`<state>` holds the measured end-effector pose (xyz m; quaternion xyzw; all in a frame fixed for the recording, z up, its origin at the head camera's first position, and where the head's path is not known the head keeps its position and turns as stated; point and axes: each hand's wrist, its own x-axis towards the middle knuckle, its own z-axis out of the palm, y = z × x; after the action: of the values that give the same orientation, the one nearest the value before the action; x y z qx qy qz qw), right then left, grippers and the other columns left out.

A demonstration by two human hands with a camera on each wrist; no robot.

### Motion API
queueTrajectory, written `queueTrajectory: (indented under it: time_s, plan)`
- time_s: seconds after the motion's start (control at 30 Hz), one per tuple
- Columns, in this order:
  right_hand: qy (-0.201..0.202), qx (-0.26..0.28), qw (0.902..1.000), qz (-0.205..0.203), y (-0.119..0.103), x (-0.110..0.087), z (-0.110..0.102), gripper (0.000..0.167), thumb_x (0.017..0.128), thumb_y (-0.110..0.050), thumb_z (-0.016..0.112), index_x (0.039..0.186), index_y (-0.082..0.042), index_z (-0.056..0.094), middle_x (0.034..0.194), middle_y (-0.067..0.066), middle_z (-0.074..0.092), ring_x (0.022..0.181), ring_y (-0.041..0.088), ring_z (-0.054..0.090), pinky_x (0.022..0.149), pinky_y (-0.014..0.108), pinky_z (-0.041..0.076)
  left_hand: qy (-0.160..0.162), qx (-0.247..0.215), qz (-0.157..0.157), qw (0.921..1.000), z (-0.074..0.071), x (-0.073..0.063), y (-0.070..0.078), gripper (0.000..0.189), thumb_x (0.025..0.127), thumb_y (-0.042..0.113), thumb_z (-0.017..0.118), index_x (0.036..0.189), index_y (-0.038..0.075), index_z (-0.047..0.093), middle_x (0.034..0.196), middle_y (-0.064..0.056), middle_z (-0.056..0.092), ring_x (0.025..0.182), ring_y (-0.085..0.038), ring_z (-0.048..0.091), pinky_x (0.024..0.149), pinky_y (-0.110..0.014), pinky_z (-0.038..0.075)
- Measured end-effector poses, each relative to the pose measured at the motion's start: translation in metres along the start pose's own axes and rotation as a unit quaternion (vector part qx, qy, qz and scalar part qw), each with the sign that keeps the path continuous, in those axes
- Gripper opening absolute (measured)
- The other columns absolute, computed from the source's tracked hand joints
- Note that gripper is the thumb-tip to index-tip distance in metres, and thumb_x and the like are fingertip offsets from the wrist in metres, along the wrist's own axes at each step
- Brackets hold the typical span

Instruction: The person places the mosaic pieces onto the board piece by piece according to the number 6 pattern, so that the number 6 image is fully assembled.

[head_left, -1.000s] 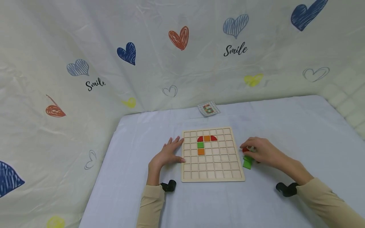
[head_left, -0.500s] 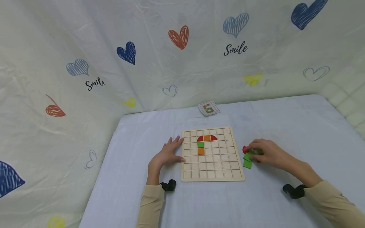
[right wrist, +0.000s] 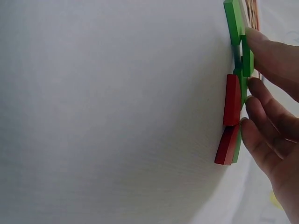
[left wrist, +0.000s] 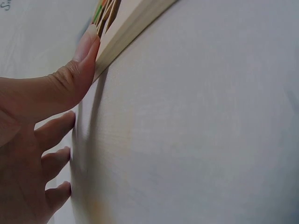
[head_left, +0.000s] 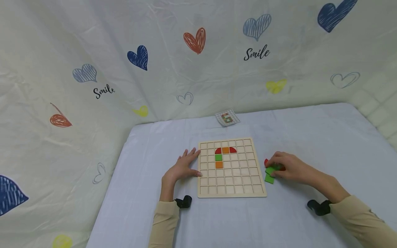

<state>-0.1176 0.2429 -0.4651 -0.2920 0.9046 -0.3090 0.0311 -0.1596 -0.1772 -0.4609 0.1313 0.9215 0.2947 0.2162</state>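
Observation:
A square wooden grid board (head_left: pixel 232 197) lies on the table, bearing two red rounded tiles, two orange squares (head_left: pixel 219 164) and one green square. My left hand (head_left: pixel 181 167) rests at its left edge, fingers spread and thumb against the rim, also visible in the left wrist view. Right of the board, my right hand (head_left: pixel 289 167) is over a small pile of tiles. Thumb and index finger pinch a green tile (right wrist: pixel 247 56) there. Beside it are another green tile (right wrist: pixel 233 21) and red tiles (right wrist: pixel 231 100), partly hidden by the fingers in the head view.
A small card (head_left: pixel 227 118) printed with a coloured grid pattern lies at the table's back edge. White cloth (head_left: pixel 235 224) covers the table. Behind it hangs a curtain (head_left: pixel 217 75) with hearts. Each wrist wears a black camera (head_left: pixel 183 202).
My right hand has drawn back slightly to the right, from the red tile onto the green ones. The left hand and the board have stayed in place.

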Motion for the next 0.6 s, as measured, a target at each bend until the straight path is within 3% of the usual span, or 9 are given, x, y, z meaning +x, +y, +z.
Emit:
queueTrajectory:
  time_s: [0.33,0.6]
  plan:
    - [0.006,0.028,0.9985,0.046,-0.0025,0.0026,0.0004,0.022,0.080,0.000,0.083,0.095,-0.006,0.069,0.087,-0.005,0.067,0.068,-0.002,0.051,0.059,0.022,0.050,0.003,-0.002,-0.001,1.0000,0.0011,-0.0014,0.0012,0.097,0.082,0.027,0.087,0.163,0.018,0.033,0.172,-0.006,0.020,0.161,-0.032,0.002,0.129,-0.056,0.003]
    - [0.010,0.021,0.9992,0.033,-0.0018,0.0012,-0.0022,0.023,0.080,0.000,0.084,0.100,-0.005,0.074,0.091,-0.002,0.070,0.069,-0.004,0.051,0.060,0.021,0.050,0.008,0.001,-0.002,1.0000,0.0011,-0.0018,0.0013,0.097,0.082,0.027,0.087,0.162,0.018,0.034,0.172,-0.006,0.021,0.161,-0.033,0.003,0.129,-0.056,0.003]
